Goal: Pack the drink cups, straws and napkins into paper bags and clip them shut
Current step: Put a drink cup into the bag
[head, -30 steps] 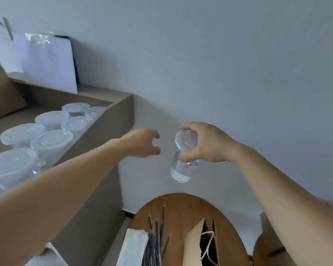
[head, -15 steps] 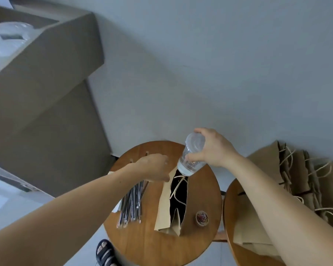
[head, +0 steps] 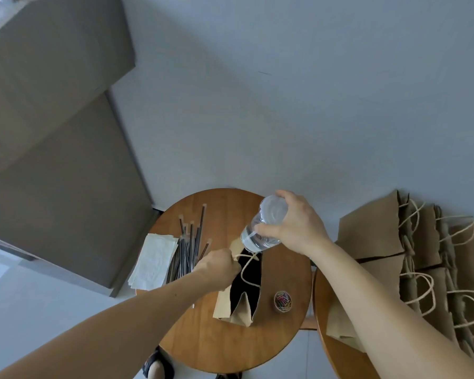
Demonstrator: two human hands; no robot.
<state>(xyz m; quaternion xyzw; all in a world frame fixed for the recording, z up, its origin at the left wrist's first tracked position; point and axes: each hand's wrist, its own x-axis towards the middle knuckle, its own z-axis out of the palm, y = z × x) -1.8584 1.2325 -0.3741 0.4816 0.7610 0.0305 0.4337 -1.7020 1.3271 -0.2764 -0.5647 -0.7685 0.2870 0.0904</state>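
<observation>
— Under the right hand (head: 296, 228), gripping 1 tilted drink cup (head: 263, 228), the left hand (head: 219, 266) pinches the paper bag (head: 225, 305) rim open on the tabletop (head: 230, 346).
— Risk? The cup may snag the cord handle (head: 246, 268), toppling the bag.

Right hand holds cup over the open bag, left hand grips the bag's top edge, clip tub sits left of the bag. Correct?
One error: in the head view the clip tub sits right of the bag, not left; the straws lie on the left. The rest holds: right hand holds the cup over the open bag, left hand grips its top edge.
</observation>
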